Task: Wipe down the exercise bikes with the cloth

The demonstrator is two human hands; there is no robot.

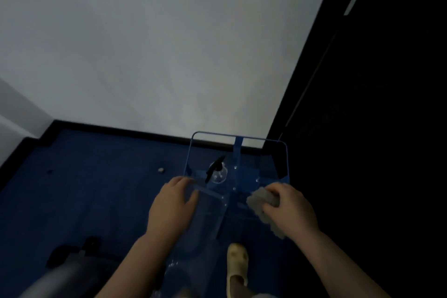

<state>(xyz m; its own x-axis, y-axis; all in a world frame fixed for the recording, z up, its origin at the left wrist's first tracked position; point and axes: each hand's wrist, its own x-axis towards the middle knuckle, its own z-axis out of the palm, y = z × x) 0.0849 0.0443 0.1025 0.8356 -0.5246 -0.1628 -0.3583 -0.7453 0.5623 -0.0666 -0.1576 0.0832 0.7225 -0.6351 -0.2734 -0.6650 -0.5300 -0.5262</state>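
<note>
The grey cloth (262,205) is bunched in the right hand (287,208), whose fingers curl over it; a crumpled end sticks out toward the left and another hangs below the wrist side of the hand. The hand and cloth sit over the right part of a clear blue-tinted caddy (238,143) with a thin rim and a central upright divider.

The left hand (169,203) is at the caddy's left side, well apart from the cloth. Its fingers are bent loosely over a clear panel, thumb against the panel's face; whether it truly grips the panel I cannot tell in the dim light.

Between the hands and a little farther off, a clear spray bottle (217,173) with a black trigger stands inside the caddy.

Below, a foot in a pale slipper (238,262) is on the blue floor (96,189). A white wall (157,43) rises behind, dark at the right.
</note>
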